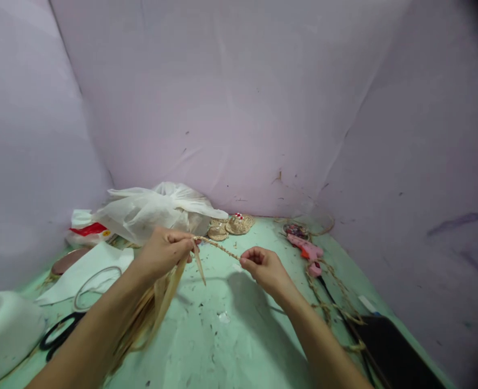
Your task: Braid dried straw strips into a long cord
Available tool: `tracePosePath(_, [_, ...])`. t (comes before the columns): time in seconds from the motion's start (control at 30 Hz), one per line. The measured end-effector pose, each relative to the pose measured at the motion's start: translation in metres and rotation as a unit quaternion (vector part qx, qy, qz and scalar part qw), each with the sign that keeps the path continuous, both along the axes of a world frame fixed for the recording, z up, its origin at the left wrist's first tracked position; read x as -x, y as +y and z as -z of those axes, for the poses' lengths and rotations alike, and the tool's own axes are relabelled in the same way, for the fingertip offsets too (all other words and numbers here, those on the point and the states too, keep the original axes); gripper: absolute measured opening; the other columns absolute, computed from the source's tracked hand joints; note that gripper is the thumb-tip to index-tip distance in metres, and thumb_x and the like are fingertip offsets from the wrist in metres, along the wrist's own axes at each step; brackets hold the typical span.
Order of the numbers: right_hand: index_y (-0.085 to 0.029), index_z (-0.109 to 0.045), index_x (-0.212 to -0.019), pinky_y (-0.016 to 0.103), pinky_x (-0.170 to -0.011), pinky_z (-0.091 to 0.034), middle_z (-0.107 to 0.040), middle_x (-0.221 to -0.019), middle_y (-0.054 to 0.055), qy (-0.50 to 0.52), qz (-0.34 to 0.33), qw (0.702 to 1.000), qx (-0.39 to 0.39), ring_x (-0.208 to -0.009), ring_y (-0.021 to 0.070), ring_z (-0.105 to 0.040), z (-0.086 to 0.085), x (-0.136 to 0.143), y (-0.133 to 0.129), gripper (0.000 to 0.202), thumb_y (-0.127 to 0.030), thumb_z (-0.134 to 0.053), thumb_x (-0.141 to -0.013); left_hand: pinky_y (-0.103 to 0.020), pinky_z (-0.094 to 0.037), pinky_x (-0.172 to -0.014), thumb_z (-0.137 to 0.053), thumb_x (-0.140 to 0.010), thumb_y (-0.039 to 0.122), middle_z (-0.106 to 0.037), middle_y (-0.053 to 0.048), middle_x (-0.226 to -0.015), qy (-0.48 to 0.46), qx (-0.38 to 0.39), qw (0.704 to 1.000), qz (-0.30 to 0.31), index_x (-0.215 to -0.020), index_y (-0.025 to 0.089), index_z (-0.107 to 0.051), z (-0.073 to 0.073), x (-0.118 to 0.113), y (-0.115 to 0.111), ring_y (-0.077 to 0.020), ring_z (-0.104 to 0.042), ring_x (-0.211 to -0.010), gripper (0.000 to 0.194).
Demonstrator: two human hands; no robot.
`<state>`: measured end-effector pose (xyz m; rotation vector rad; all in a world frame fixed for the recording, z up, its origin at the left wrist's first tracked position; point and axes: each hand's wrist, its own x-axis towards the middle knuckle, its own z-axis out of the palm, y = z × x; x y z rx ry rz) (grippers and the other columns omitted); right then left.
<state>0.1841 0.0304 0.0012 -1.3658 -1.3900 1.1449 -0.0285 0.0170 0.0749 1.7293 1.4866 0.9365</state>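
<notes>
A thin twisted straw cord (219, 247) stretches between my two hands above the green table. My left hand (166, 253) is closed on its left end, where loose flat straw strands (163, 294) hang down below the fingers and under the forearm. One short strand points down toward the table just right of those fingers. My right hand (265, 267) pinches the cord's right end between thumb and fingertips.
White plastic bag (157, 208), small woven straw hats (239, 224) at the back. Pink glue gun (305, 248), braided cord (323, 308), black flat object (392, 351) on the right. White pot (12, 335), black-handled scissors (60, 332), white cloth (88, 270) on the left.
</notes>
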Motion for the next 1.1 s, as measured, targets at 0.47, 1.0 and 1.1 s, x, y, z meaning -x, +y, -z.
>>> tracePosePath(0.47, [-0.012,-0.052,-0.067,0.02,-0.05,-0.031,-0.053,-0.063,0.001,0.25,-0.08,0.959,0.105,-0.055,0.0078,-0.044,-0.023,0.027,-0.026,0.014,-0.023,-0.058,-0.059,-0.027,-0.038,-0.057,-0.038,-0.069,0.013,-0.059,-0.008,-0.074,0.383,-0.222,0.872,0.209,-0.084,0.014,-0.057,0.041,-0.065,-0.037,-0.0178,-0.053,-0.066,0.025])
tracePosePath(1.0, [-0.014,-0.059,-0.069,0.02,-0.048,-0.03,-0.054,-0.063,-0.001,0.172,-0.065,0.98,0.081,-0.052,0.0061,-0.043,-0.021,0.001,-0.018,0.012,-0.021,-0.058,-0.06,-0.024,-0.022,-0.05,-0.043,-0.06,0.015,-0.045,-0.002,-0.045,0.279,-0.086,0.954,0.063,-0.047,0.018,-0.056,0.043,-0.03,0.002,-0.0123,-0.038,-0.046,0.019])
tracePosePath(1.1, [-0.014,-0.057,-0.073,0.019,-0.045,-0.029,-0.053,-0.057,-0.002,0.148,-0.165,0.967,0.122,-0.049,0.0059,-0.042,-0.021,0.008,-0.026,0.018,-0.021,-0.062,-0.057,-0.023,-0.019,-0.047,-0.043,-0.058,0.016,-0.04,0.001,-0.041,0.169,-0.037,0.98,0.101,-0.044,0.017,-0.055,0.044,-0.03,0.002,-0.0099,-0.031,-0.044,0.019])
